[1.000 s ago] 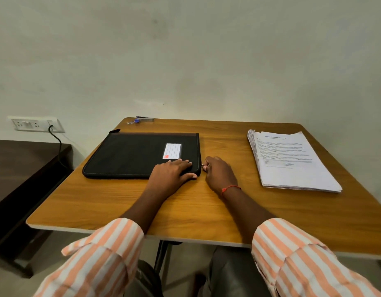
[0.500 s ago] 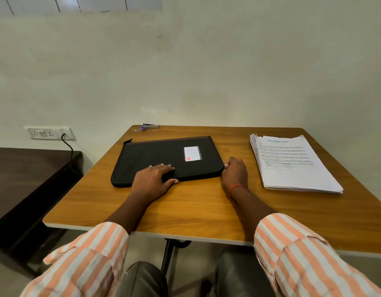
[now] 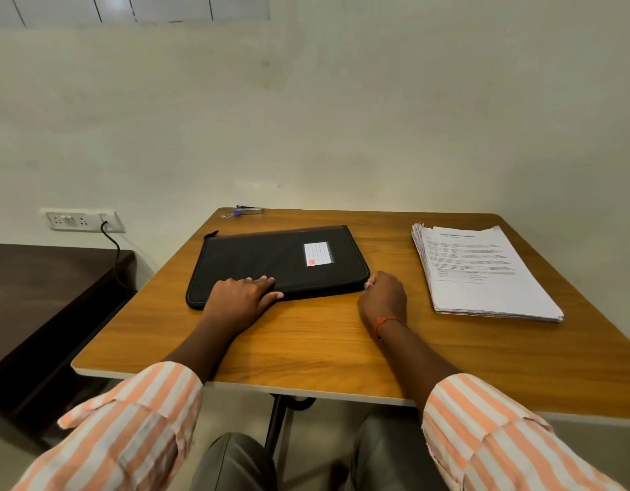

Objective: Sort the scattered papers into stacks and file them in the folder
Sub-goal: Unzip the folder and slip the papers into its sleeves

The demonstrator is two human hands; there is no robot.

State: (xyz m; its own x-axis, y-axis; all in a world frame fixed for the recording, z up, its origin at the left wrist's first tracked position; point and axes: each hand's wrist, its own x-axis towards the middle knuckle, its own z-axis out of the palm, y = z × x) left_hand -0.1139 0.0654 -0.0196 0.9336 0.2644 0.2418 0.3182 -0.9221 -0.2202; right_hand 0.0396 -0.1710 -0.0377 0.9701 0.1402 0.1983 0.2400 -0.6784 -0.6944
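Left hand (image 3: 241,299): a second ago it sat at the same near corner of the black folder (image 3: 271,260) as the right hand. It has since slid along the near edge, away from the right. It now lies flat, fingers straight, grip open, pressing the cover down.

Right hand (image 3: 384,295): holds its post at that near corner. Fingers are curled in tight against the edge, one fingertip showing at the seam. The grip looks closed on a zip pull, though the pull itself is hidden under the knuckles, so I log that as probable.

The folder has slid across the table (image 3: 324,349) toward the right hand's outer side. The gap to the paper stack (image 3: 483,278) is narrower than it was. The cover is still shut. The white label (image 3: 318,254) faces up, just beyond and between the two hands.

The paper stack lies well outboard of the right hand, squared into a single pile, touched by neither hand.

A small blue and silver item (image 3: 248,210) sits at the far table edge, well past the left fingertips.

My reading:
- Sorting looks done and filing has not begun.
- The hands have spread into a brace-and-pull stance, left pinning and right set to run the zip.
- The next move needs the left to keep pressing so the folder does not skate again.
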